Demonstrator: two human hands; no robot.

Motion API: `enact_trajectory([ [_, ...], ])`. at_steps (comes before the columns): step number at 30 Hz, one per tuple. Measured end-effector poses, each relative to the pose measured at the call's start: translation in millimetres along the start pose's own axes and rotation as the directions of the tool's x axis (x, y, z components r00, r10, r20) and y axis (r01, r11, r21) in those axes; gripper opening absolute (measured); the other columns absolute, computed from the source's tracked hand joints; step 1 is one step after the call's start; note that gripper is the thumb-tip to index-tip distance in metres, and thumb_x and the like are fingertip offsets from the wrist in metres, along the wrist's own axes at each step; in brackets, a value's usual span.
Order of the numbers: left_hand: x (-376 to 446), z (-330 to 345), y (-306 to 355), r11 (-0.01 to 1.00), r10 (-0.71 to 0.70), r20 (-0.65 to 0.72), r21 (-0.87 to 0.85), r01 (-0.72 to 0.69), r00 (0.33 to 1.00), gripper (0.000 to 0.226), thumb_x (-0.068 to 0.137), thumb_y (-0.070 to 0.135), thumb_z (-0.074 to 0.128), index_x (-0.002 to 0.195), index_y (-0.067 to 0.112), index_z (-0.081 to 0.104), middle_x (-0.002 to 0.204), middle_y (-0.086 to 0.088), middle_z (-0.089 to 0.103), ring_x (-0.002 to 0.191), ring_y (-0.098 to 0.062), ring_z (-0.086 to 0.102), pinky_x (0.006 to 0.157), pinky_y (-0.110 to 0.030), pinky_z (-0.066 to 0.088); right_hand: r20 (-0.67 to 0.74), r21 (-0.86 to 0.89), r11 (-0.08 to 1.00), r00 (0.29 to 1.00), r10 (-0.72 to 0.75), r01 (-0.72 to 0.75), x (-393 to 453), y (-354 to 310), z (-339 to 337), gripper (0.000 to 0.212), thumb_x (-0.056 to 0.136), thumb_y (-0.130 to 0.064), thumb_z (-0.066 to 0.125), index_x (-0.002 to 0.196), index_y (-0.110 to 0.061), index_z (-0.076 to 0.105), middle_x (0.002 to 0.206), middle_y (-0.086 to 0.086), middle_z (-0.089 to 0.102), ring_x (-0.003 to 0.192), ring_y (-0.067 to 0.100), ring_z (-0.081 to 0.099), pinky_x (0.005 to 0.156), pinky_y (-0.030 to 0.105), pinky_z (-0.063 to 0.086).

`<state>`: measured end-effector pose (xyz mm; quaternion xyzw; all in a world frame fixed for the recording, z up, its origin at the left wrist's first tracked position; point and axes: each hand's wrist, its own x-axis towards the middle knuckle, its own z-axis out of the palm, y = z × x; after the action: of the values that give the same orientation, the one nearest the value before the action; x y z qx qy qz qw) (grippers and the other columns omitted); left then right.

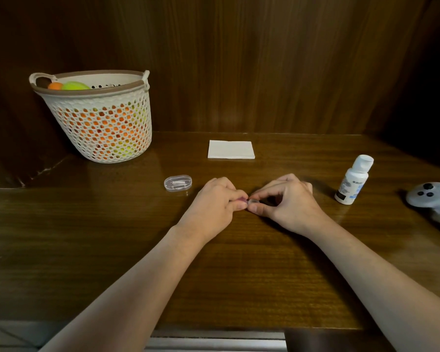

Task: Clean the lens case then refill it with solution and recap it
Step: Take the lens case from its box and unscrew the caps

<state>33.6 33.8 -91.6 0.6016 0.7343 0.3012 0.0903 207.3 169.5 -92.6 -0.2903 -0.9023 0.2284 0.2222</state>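
I see both hands meeting near the middle of the tabletop (pixel 239 262), where the left hand (pixel 211 204) pinches the pinkish end of the small lens case (pixel 248 201) and the right hand (pixel 287 201) pinches its clear cap end between thumb and forefinger. The solution bottle (pixel 353 180) stands capped toward the right edge, beside a grey controller (pixel 432 196). A white tissue (pixel 231 149) lies near the back edge, a clear oval box (pixel 177 183) sits just left of my left hand, and a perforated basket (pixel 99 115) fills the back left corner.
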Motion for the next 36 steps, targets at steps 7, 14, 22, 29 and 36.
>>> enact_trajectory([
  [7,-1.0,-0.9,0.3,1.0,0.002,-0.049,0.007,-0.002,0.999,0.03,0.098,0.039,0.071,0.126,0.031,0.076,0.109,0.013,0.061,0.106,-0.006,0.055,0.097,-0.029,0.05,0.004,0.007,1.0,1.0,0.006,-0.006,-1.3,-3.8,-2.1,0.014,0.081,-0.065,0.079,0.091,-0.056,0.076,0.099,-0.039,0.068,0.118,0.0,0.041,0.098,0.039,0.021],
  [14,-3.2,-5.0,-4.3,0.993,0.021,-0.029,-0.113,-0.024,0.999,0.041,0.1,0.034,0.07,0.141,0.035,0.065,0.131,0.018,0.067,0.118,0.0,0.057,0.107,-0.029,0.047,0.003,-0.019,1.0,1.0,-0.003,0.003,-2.7,-3.1,-1.1,0.01,0.083,-0.065,0.077,0.088,-0.057,0.072,0.1,-0.04,0.065,0.118,0.001,0.039,0.098,0.039,0.021],
  [22,-4.1,-6.4,0.0,0.983,-0.037,0.001,-0.18,0.036,0.999,0.041,0.101,0.023,0.069,0.141,0.035,0.065,0.13,0.018,0.072,0.116,0.01,0.058,0.119,-0.035,0.039,-0.006,-0.019,1.0,1.0,-0.007,0.007,-1.7,-2.0,-0.4,0.017,0.083,-0.067,0.076,0.094,-0.055,0.076,0.101,-0.039,0.066,0.117,0.001,0.04,0.098,0.04,0.021],
  [29,-2.4,-5.2,-0.6,0.997,-0.005,-0.021,-0.077,0.004,1.0,0.032,0.098,0.033,0.073,0.13,0.036,0.073,0.118,0.018,0.067,0.116,-0.003,0.059,0.109,-0.037,0.05,-0.006,-0.018,1.0,1.0,-0.006,0.006,-1.7,-2.7,-0.6,0.021,0.083,-0.066,0.076,0.099,-0.053,0.078,0.104,-0.037,0.068,0.119,0.004,0.041,0.102,0.043,0.024],
  [36,-2.4,-7.3,-6.8,0.982,0.001,0.024,-0.187,0.004,1.0,0.035,0.102,0.022,0.069,0.132,0.039,0.072,0.132,0.021,0.071,0.127,0.002,0.058,0.114,-0.031,0.043,-0.008,-0.013,1.0,1.0,-0.003,0.003,-2.2,-2.2,0.0,0.023,0.083,-0.067,0.075,0.1,-0.052,0.079,0.105,-0.036,0.069,0.119,0.003,0.042,0.105,0.045,0.026],
])
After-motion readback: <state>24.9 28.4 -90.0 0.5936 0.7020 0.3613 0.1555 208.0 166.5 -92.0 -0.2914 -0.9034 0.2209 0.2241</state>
